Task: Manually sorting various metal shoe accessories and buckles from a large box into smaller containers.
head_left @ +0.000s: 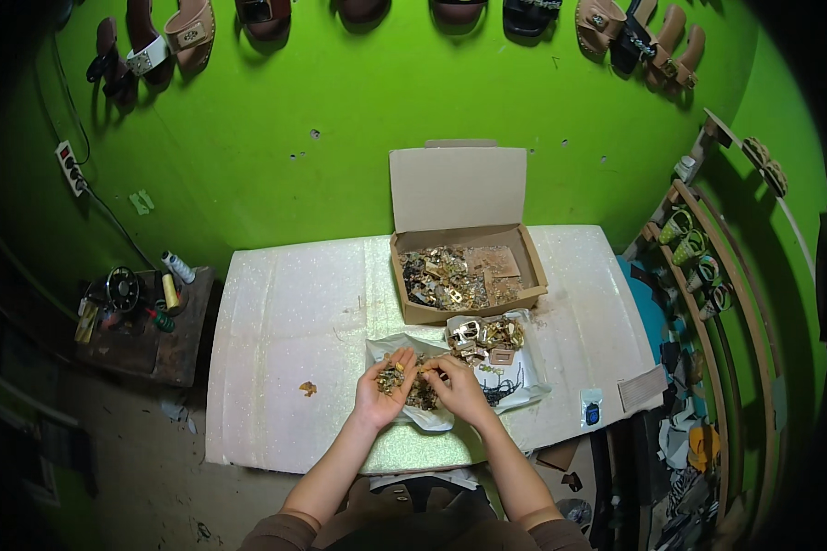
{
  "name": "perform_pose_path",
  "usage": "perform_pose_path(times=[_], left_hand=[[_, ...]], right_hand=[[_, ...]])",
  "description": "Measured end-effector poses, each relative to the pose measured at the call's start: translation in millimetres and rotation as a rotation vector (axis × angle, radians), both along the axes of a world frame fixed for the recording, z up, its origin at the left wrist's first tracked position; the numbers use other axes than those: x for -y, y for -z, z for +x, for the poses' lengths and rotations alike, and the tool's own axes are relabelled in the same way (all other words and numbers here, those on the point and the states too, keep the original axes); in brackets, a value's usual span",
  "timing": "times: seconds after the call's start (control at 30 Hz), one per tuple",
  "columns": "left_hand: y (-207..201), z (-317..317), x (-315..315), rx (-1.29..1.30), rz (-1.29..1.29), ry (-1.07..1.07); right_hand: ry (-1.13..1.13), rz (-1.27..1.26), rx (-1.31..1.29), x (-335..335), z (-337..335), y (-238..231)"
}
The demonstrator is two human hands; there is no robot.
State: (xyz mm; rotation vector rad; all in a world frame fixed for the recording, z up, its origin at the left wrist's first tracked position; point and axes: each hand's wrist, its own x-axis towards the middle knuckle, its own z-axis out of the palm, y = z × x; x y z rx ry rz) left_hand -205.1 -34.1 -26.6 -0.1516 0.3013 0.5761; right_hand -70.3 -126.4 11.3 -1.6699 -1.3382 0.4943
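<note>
My left hand [377, 397] is turned palm up and cupped, with small gold-coloured metal fittings [390, 378] lying in it. Close beside it, my right hand [457, 390] has its fingertips pinched together; what they hold, if anything, is too small to make out. Both hands are over a white paper-lined tray [436, 421] of small mixed metal pieces [423, 395]. Touching that on the right, a second white tray [535, 372] holds larger gold buckles [504, 332], a pinkish rectangular buckle [502, 356] and dark thin strands [505, 390].
Behind the trays stands an open cardboard box [469, 317] full of metal fittings, lid raised. A small brown scrap [308, 389] lies left on the table [266, 321]; a small bag [592, 409] and grey piece [643, 388] lie right. A wooden rack [721, 367] stands right, a side table [147, 349] left.
</note>
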Motion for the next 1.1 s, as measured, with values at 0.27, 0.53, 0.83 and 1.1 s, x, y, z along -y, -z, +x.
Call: perform_pose_path(times=[0.27, 0.53, 0.83, 1.1], left_hand=[[-1, 5, 1, 0.039, -0.009, -0.03], [2, -12, -11, -0.067, -0.015, -0.188], [20, -11, 2, -0.109, 0.012, -0.069], [-1, -9, 5, -0.1, 0.064, -0.019]], right_hand=[[0.024, -0.128, -0.189, 5, 7, -8], [-0.022, -0.194, -0.091, -16, 4, 14], [-0.184, -0.096, -0.019, -37, -2, -10], [-0.26, -0.155, 0.301, -36, 1, -9]])
